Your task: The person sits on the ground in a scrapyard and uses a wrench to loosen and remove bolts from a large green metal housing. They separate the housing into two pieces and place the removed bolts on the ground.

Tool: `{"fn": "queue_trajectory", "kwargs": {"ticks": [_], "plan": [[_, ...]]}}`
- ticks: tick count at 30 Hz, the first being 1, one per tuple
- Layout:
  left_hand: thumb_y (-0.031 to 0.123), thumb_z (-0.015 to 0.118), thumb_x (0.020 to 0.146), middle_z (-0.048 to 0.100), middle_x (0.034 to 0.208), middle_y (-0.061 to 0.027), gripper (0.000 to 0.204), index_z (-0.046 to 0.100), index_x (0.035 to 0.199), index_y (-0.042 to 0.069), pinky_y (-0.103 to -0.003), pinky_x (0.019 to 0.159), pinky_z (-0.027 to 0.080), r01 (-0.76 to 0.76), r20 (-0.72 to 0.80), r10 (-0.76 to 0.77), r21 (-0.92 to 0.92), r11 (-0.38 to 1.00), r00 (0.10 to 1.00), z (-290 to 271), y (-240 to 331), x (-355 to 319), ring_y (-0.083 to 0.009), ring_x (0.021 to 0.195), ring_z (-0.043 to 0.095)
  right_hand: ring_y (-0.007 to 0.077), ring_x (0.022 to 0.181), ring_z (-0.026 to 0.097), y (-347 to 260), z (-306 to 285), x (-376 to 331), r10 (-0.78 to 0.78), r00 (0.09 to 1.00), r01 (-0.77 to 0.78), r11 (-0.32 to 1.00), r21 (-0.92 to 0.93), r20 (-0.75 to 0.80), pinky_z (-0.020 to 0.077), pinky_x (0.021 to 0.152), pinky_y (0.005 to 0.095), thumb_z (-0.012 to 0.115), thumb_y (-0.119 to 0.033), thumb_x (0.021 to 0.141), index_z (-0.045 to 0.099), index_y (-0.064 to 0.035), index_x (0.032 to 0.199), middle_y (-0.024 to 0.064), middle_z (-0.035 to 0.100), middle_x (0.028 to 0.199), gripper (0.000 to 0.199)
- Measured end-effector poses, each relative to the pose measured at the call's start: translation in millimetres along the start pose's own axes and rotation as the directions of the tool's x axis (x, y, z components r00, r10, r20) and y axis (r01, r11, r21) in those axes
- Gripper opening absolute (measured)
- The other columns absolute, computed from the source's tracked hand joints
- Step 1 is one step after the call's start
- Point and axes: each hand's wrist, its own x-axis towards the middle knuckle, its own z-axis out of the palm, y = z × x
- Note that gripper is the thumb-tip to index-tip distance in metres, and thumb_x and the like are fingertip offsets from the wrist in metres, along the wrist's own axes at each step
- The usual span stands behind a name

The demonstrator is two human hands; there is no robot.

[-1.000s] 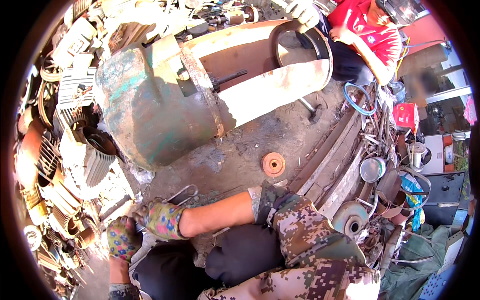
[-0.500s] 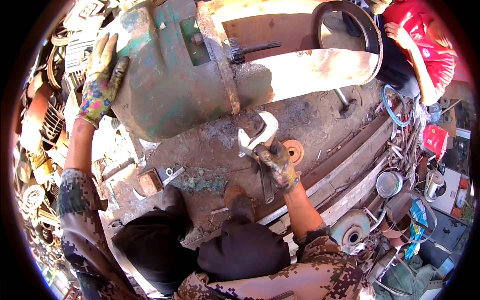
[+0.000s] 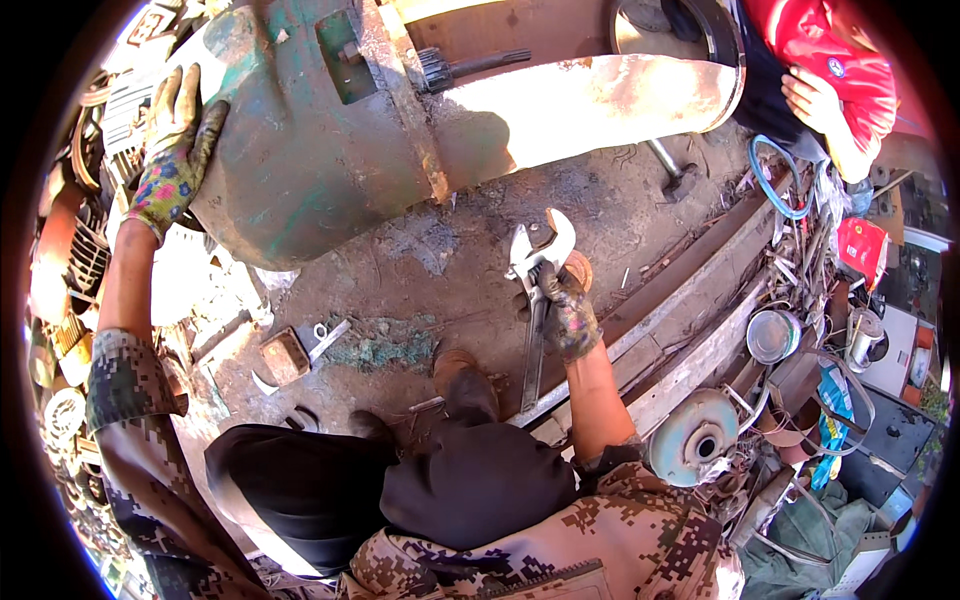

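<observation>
My right hand point(image 3: 563, 305) grips a big wrench point(image 3: 535, 290) by its handle, jaws up, over the dirty floor point(image 3: 440, 250). My left hand point(image 3: 175, 150) lies flat and open on the green motor point(image 3: 300, 150).

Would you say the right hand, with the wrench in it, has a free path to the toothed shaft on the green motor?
Probably yes: only bare ground lies between the right hand, gripping the wrench, and the toothed shaft.

**Worn metal, patterned cloth**

The drum point(image 3: 300, 150) is matt green painted metal, chipped and rusty. The wrench point(image 3: 535, 270) beside it is bright, smooth steel. Both gloves point(image 3: 175, 150) are soiled patterned cloth. Below the drum, the ground point(image 3: 420, 290) is rough and dusty.
</observation>
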Motion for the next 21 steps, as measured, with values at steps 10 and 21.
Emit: {"fn": "queue_trajectory", "kwargs": {"ticks": [10,21], "plan": [[0.051,0.054,0.102,0.055,0.137,-0.0257,0.065,0.05,0.147,0.005,-0.052,0.11,0.04,0.304,0.093,-0.306,0.043,0.952,0.947,-21.2,14.2,47.0,-0.0431,0.127,0.053,0.0191,0.079,0.064,23.2,-12.0,-19.7,0.092,0.994,-0.072,0.948,0.311,-0.051,0.0529,0.063,0.0335,0.069,-0.053,0.094,0.064,-0.0105,0.123,0.0053,0.07,0.103,0.051],[0.052,0.065,0.097,0.052,0.146,-0.0228,0.068,0.053,0.145,0.005,-0.048,0.115,0.039,0.242,-0.2,-0.271,-0.159,0.957,0.942,10.6,16.8,38.0,-0.0397,0.136,0.048,0.0177,0.082,0.065,0.8,-27.2,-50.0,-0.172,0.98,0.197,0.907,0.371,-0.1,0.0545,0.064,0.0288,0.064,-0.05,0.097,0.06,-0.0068,0.135,0.0086,0.071,0.116,0.057]]}}
